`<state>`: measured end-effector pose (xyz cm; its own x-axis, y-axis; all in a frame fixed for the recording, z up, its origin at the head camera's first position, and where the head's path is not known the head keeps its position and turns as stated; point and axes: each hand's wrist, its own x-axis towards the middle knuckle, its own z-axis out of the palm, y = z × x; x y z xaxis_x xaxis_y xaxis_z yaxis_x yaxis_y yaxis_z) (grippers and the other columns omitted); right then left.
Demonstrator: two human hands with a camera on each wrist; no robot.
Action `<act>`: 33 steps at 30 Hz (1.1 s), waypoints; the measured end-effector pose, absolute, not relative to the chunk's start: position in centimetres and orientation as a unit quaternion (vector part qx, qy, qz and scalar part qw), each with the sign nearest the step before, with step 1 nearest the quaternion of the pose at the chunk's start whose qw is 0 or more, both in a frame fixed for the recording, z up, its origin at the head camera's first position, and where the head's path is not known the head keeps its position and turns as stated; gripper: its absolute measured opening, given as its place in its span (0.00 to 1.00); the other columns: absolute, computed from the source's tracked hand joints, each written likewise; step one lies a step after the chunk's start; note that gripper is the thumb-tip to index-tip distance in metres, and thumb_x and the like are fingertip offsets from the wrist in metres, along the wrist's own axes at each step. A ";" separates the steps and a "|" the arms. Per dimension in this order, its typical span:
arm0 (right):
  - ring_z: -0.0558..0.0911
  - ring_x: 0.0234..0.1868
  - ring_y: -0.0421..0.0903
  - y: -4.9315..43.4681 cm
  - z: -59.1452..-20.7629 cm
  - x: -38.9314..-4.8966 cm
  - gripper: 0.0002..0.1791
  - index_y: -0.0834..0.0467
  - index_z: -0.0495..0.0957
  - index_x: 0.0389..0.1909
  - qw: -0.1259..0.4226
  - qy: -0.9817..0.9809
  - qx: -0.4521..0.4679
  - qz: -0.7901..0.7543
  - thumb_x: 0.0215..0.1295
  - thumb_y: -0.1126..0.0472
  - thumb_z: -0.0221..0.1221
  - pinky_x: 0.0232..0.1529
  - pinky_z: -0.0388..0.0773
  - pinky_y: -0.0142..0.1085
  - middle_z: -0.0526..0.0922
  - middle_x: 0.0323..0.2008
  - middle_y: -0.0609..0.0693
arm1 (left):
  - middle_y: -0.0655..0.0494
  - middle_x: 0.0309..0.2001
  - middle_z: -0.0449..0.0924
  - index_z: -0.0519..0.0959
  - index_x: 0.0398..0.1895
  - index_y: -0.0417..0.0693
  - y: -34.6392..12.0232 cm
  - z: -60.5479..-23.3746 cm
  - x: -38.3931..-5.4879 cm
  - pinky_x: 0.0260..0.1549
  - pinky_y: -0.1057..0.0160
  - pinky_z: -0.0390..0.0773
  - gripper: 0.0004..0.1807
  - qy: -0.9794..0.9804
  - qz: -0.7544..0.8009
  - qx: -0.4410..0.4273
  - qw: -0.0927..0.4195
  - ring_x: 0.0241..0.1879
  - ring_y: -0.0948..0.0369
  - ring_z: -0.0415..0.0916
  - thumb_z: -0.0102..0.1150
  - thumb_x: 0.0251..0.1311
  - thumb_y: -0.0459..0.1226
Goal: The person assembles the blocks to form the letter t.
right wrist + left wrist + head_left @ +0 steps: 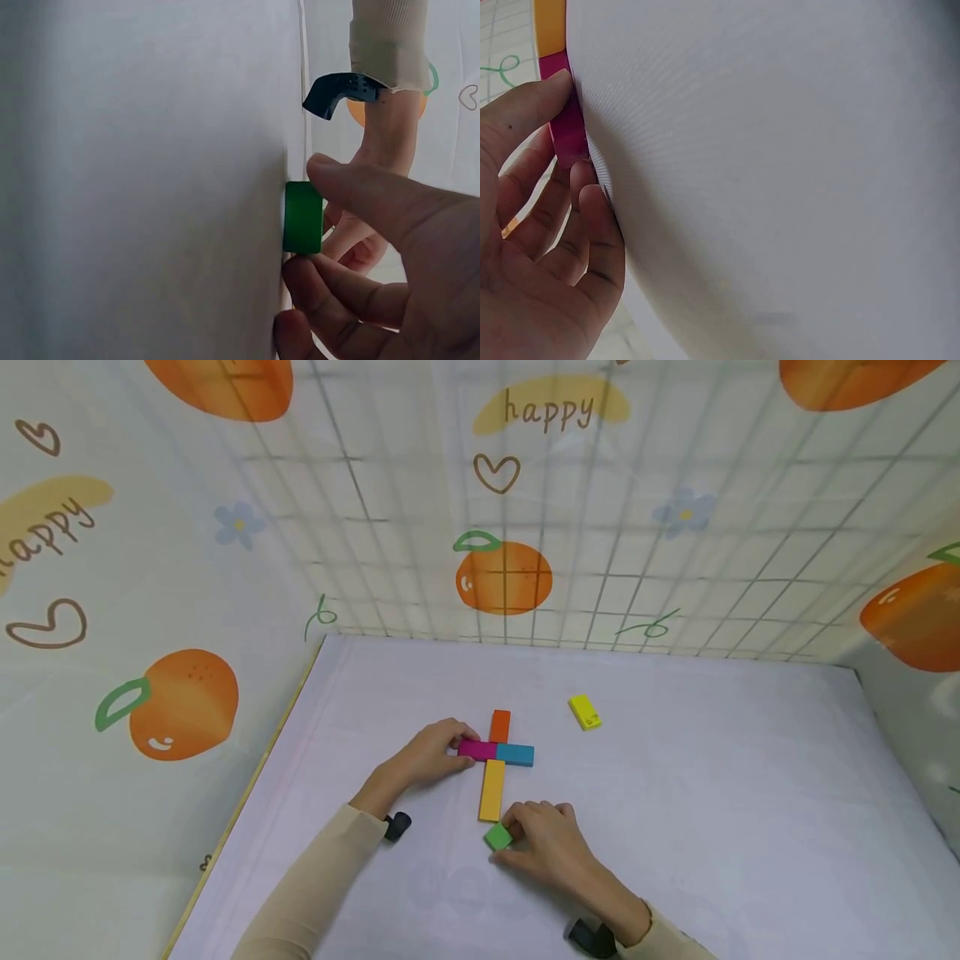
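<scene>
In the head view, my left hand pinches the left end of a magenta block between thumb and fingers. A blue block continues the row to its right. An orange-red block stands above the place where the two meet, and a longer yellow-orange block runs down below it. Just under that block, my right hand holds a small green block, turned at an angle. The right wrist view shows the thumb and a finger at opposite ends of the green block.
A bright yellow block lies apart, up and to the right on the white tabletop. Fruit-printed cloth hangs behind and at the sides. Black wrist cameras sit near both cuffs.
</scene>
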<state>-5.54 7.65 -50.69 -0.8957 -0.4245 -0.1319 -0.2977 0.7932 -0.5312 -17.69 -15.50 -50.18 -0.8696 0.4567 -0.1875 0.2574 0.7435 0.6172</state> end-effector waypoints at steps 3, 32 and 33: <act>0.72 0.33 0.38 7.6 -50.6 -5.5 0.23 0.47 0.81 0.38 0.121 0.940 -0.194 -0.255 0.49 0.38 0.75 0.47 0.66 0.54 0.74 0.27 0.33 | 0.64 0.43 0.75 0.80 0.54 0.56 -15.5 -50.2 -17.7 0.44 0.63 0.74 0.18 0.919 0.300 0.197 0.163 0.44 0.61 0.71 0.70 0.61 0.40; 0.72 0.32 0.38 7.1 -50.3 -5.5 0.25 0.47 0.81 0.37 0.109 0.947 -0.188 -0.236 0.47 0.35 0.74 0.43 0.66 0.49 0.74 0.26 0.33 | 0.64 0.45 0.76 0.80 0.54 0.55 -15.8 -50.9 -18.0 0.46 0.63 0.74 0.18 0.917 0.303 0.206 0.160 0.45 0.61 0.71 0.70 0.61 0.40; 0.72 0.32 0.38 7.1 -50.3 -5.5 0.25 0.47 0.81 0.37 0.108 0.947 -0.187 -0.237 0.47 0.35 0.74 0.43 0.66 0.49 0.74 0.26 0.33 | 0.64 0.45 0.76 0.81 0.54 0.55 -15.8 -50.9 -18.1 0.46 0.63 0.74 0.18 0.916 0.303 0.207 0.159 0.45 0.61 0.71 0.70 0.61 0.40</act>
